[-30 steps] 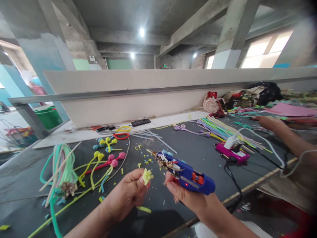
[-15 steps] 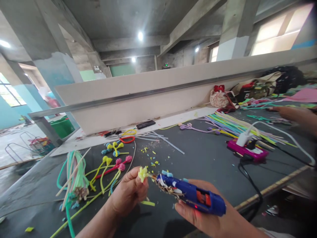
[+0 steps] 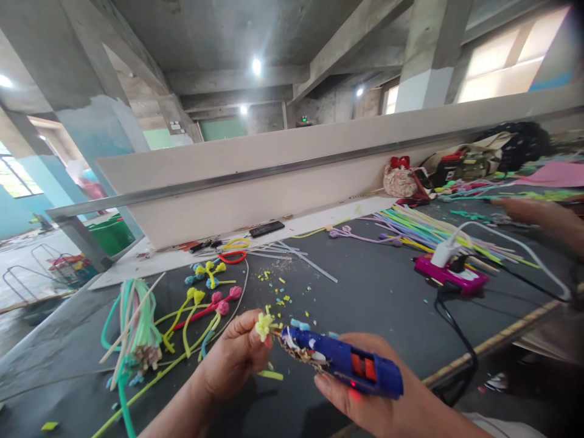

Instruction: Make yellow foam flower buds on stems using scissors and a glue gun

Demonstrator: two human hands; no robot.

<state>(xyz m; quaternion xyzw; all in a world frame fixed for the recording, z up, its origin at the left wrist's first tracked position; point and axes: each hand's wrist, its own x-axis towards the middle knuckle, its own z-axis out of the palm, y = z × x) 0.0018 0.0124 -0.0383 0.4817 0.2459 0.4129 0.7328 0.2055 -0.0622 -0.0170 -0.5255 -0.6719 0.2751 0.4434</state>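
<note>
My left hand (image 3: 237, 353) pinches a small pale-yellow fuzzy flower-like piece (image 3: 264, 326) between thumb and fingers. Wrapped in my right hand (image 3: 365, 389) is a blue glue gun (image 3: 340, 363) with a red light showing. Its nozzle tip points left and meets, or nearly meets, the yellow piece. Dried residue coats the front of the gun. Left of my left hand lie yellow and pink fuzzy stems with knobbed ends (image 3: 222, 301). A bundle of green and cream fuzzy stems (image 3: 139, 328) is further left. Yellow and blue scraps (image 3: 279, 299) lie behind the nozzle.
A magenta power strip (image 3: 449, 277) with plugs and cables sits on the right of the dark table (image 3: 378, 292). Behind it spread multicoloured fuzzy stems (image 3: 424, 228). Clear glue sticks (image 3: 308, 261) and a black phone (image 3: 267, 229) lie near the back board. Another person's arm (image 3: 538, 213) reaches in at right.
The glue gun has shifted slightly left, bringing its nozzle closer to the yellow piece. The whole view has also slid a little. Both hands keep their hold.
</note>
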